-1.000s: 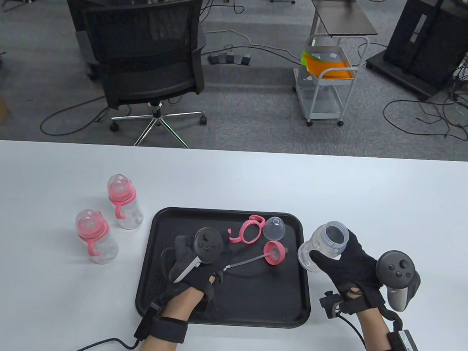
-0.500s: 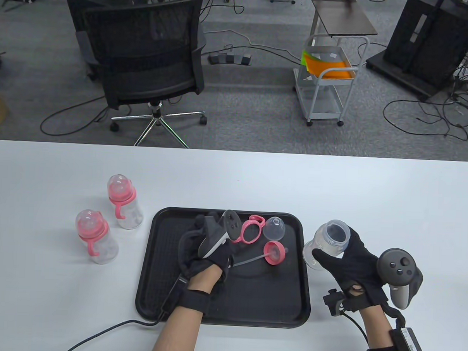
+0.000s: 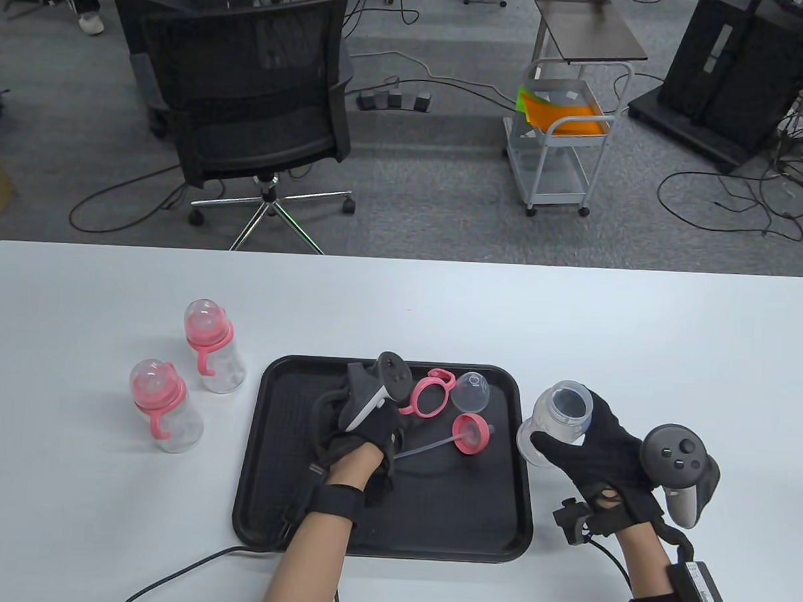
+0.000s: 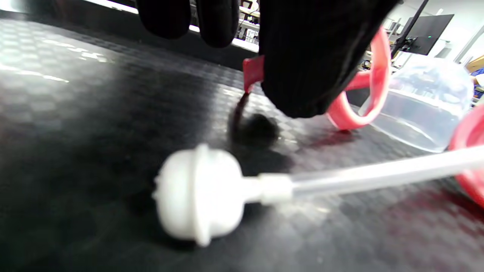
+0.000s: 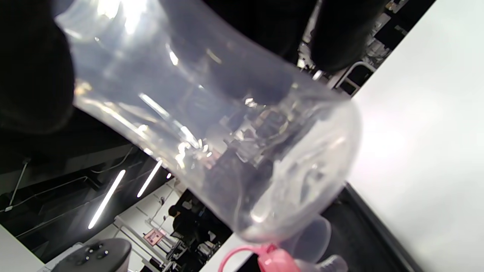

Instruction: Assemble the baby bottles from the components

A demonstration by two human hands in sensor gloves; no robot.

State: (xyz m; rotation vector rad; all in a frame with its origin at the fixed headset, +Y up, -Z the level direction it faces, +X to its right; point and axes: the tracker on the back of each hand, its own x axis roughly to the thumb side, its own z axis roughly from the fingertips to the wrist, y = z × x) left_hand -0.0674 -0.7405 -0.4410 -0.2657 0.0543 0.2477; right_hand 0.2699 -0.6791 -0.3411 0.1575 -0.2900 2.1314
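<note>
My left hand (image 3: 396, 414) is over the black tray (image 3: 432, 522), its fingertips (image 4: 302, 68) closed on the left side of the pink handle ring (image 3: 430, 395). The ring (image 4: 378, 71) looks tipped up off the tray. Beside it lie a clear dome cap (image 3: 471, 392) and a pink collar (image 3: 470, 434) with a straw (image 3: 425, 450) ending in a white weight (image 4: 198, 194). Right of the tray, my right hand (image 3: 568, 435) grips a clear open bottle body (image 3: 559, 414) off the table, mouth up; the bottle body (image 5: 211, 124) fills the right wrist view.
Two assembled bottles with pink collars (image 3: 212, 349) (image 3: 164, 407) stand on the white table left of the tray. An office chair (image 3: 250, 101) and a small cart (image 3: 562, 135) stand on the floor beyond the table's far edge.
My left hand has moved from the straw's weighted end toward the far right and turned onto the pink handle ring. The right hand with the bottle body has barely shifted.
</note>
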